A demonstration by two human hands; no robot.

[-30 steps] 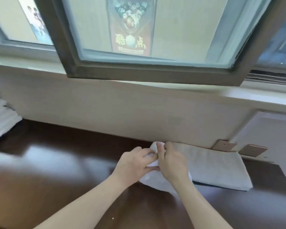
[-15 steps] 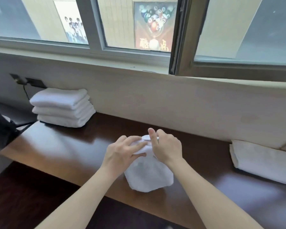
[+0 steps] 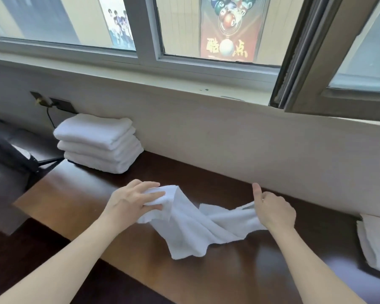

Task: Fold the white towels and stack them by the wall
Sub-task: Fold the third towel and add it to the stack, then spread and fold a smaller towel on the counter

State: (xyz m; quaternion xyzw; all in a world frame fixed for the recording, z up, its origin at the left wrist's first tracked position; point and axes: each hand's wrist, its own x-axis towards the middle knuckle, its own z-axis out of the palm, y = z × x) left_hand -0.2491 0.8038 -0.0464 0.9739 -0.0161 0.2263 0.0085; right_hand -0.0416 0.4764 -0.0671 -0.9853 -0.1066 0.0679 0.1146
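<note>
Head view: a person stands at a dark brown polished wooden table (image 3: 239, 273) set against a cream wall (image 3: 228, 139) under a window. Between the two hands hangs a loose white towel (image 3: 191, 231), twisted in the middle, its lower edge sagging onto the tabletop.

The left hand (image 3: 132, 201) holds one bunched end. Its fingers (image 3: 150, 186) lie close together over the top of the cloth and the thumb comes in from below, so the end is pinched between them. The right hand (image 3: 274, 210) grips the other end with its fingers curled round the cloth and its thumb (image 3: 256, 190) sticking up free, not touching the cloth.

The step in hand looks like opening the loose white towel out before the first fold. To do it well, I judge that the hands should draw further apart to take out the twist, find the two top corners, and lay the cloth flat on the table with its edges square before folding.

Against the wall at the far left sits a stack of three folded white towels (image 3: 99, 142), well apart from the hands, below a dark wall socket (image 3: 60, 104) with a plug in it. Another white cloth (image 3: 375, 242) lies at the right edge of the table.
</note>
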